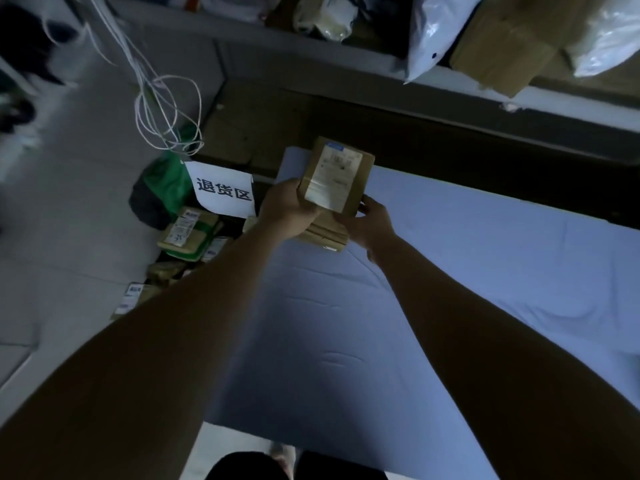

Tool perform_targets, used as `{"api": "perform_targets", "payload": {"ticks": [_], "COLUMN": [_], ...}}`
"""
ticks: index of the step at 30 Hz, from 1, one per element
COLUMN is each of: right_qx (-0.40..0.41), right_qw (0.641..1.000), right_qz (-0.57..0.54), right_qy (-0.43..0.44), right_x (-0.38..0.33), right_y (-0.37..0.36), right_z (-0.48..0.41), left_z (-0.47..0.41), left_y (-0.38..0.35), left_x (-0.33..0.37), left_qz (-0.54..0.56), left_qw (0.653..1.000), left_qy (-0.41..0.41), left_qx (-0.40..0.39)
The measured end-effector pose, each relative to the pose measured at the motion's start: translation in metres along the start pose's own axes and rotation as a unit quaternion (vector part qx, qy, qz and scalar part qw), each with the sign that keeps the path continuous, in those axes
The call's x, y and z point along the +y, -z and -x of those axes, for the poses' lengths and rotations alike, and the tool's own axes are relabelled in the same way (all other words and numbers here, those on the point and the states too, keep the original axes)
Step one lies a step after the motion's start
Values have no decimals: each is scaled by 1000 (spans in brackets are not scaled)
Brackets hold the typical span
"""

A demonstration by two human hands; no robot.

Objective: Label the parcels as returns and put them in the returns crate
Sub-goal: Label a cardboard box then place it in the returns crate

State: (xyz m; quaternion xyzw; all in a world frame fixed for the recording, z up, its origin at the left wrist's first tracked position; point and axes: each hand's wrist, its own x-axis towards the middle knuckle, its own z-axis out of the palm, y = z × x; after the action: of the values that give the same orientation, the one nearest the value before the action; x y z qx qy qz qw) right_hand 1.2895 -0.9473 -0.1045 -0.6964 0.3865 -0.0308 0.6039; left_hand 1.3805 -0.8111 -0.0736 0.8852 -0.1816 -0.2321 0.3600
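Holding the parcel tilted just above the far left corner of the table, you had it clear of the cloth, with its white shipping label facing up. Your left hand gripped the near left edge, and your right hand pinched the near right corner. The parcel was a small cardboard box. It was judged stiff and probably light, and unlikely to deform under a firm grip. The label face looked smooth and might slip, so the better hold was across opposite cardboard edges. No returns marking could be made out on it.

A second box lay flat on the cloth directly beneath your hands. To the left, off the table, stood a white sign with printed characters, and below it a heap of labelled parcels. Whether a crate wall enclosed them could not be determined. A green bag stood beside the sign, and white cables hung above it.
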Motion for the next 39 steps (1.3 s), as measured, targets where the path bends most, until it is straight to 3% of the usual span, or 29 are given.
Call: {"api": "perform_targets", "payload": {"ticks": [7,20,32,39], "right_qx": [42,108,112,60], "right_qw": [999,993,991,996], "right_qz": [-33,-48,11,22], "right_qy": [7,-27,-68,-56], "right_x": [14,100,255,303], "right_y": [70,226,423,482], "right_z": [99,314,314,302], "left_z": [97,295,365,364], "left_y": [-29,-147,-364,-444], "left_x": [50,117,200,228], "left_qz": [52,46,77,42], "left_qw": [995,990,988,997], "left_qy": [-73,-116,-61,-19], "left_qx": [52,-63,-123,-64]}}
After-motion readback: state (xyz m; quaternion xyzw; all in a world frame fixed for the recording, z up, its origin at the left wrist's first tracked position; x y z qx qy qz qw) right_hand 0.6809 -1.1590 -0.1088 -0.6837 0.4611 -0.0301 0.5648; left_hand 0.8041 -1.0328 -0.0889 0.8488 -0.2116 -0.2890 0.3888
